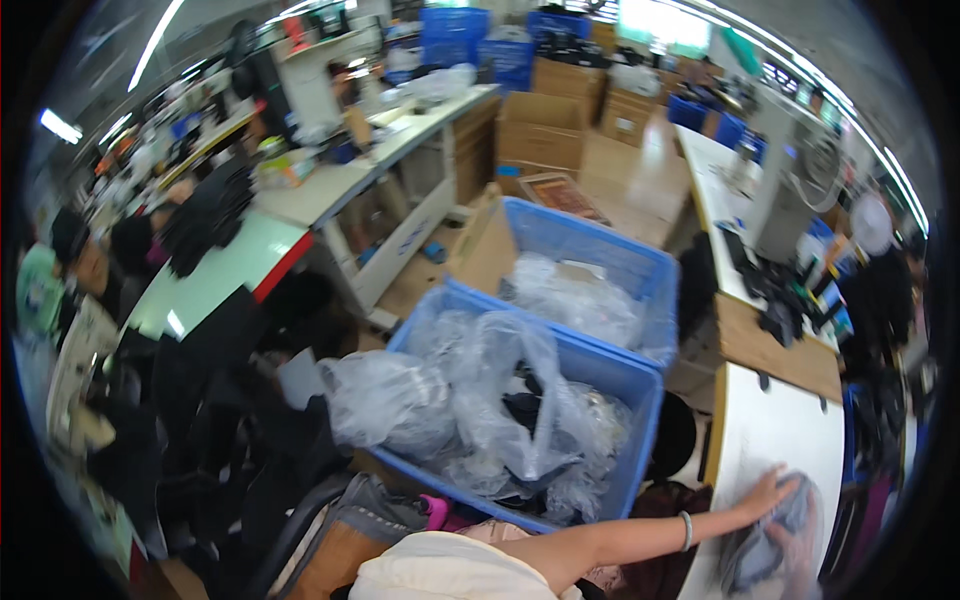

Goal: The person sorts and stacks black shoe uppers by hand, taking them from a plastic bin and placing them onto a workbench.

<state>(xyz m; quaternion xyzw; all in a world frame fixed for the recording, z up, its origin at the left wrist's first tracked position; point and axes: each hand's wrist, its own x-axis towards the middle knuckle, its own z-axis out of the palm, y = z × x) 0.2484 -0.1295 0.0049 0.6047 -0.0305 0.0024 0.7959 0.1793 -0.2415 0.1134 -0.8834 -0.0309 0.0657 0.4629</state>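
Note:
My left arm, with a pale bracelet (pixel 686 531) at its wrist, stretches to the white tabletop (pixel 770 425) on the right. There my left hand (pixel 768 494) rests at the upper edge of a soft blue-grey bundle (pixel 758 553), fingers extended against it. The bundle looks like folded cloth, perhaps in clear plastic; its exact kind cannot be made out. My right hand (pixel 797 552) lies along the bundle's right side, smeared by motion, so its grip is unclear.
A blue bin (pixel 652 420) full of clear plastic bags stands in the middle, another blue bin (pixel 665 270) behind it. Black fabric (pixel 225 430) drapes at left. A cardboard box (pixel 540 135) and a long worktable (pixel 330 190) stand farther back. Tools (pixel 790 300) lie at right.

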